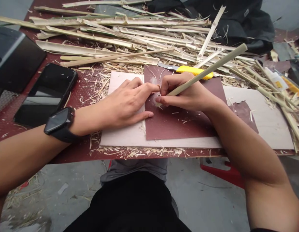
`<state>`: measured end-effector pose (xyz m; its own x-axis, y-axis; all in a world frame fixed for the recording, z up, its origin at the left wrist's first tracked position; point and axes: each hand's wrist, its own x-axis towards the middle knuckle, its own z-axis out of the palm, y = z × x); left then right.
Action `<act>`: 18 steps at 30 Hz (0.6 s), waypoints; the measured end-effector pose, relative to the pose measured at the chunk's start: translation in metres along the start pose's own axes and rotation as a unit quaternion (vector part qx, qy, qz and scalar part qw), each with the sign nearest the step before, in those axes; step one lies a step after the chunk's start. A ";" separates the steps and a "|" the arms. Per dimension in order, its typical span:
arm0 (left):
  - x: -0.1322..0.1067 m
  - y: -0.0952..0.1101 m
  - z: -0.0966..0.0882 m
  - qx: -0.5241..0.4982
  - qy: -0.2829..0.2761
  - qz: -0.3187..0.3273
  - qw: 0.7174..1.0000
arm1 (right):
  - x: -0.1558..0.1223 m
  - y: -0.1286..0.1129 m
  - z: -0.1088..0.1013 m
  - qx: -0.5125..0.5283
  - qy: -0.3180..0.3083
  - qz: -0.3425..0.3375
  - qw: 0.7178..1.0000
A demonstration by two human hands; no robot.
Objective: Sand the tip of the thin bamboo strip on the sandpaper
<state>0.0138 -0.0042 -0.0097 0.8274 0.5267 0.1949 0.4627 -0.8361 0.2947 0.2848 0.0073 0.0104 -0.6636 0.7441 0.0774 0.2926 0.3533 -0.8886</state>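
My right hand (186, 93) grips a long bamboo stick (212, 67), its lower end pressed onto a dark red sheet of sandpaper (178, 119). The stick slants up to the right. My left hand (126, 103) lies flat on the left edge of the sandpaper, its forefinger stretched toward the stick's tip. A black watch (59, 124) sits on my left wrist. The sandpaper lies on a pale board (260, 119).
A yellow utility knife (193, 71) lies just behind my right hand. Split bamboo strips (120, 35) and shavings cover the back of the red table (88, 87). A black phone (46, 93) rests at left, a black bag (238, 22) at back right.
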 end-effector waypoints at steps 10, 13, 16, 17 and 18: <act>0.000 0.001 -0.003 -0.021 -0.016 -0.018 0.999 | 0.000 -0.001 0.001 0.021 0.003 0.019 1.000; 0.001 0.001 -0.005 -0.022 -0.025 -0.020 0.999 | -0.002 -0.001 0.000 0.040 -0.006 0.020 0.999; 0.002 0.001 -0.006 -0.022 -0.040 -0.018 0.999 | -0.003 -0.001 -0.001 0.032 -0.022 0.019 0.999; 0.002 0.001 -0.007 -0.023 -0.047 -0.019 0.998 | -0.004 -0.001 -0.002 0.026 -0.026 0.017 0.999; 0.003 0.001 -0.007 -0.025 -0.053 -0.021 0.998 | -0.004 -0.002 -0.002 0.021 -0.028 0.014 0.999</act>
<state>0.0142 -0.0026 -0.0025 0.8378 0.5396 0.0829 0.4832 -0.8037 0.3471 0.2885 0.0049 0.0126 -0.6929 0.7205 0.0276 0.2834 0.3073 -0.9084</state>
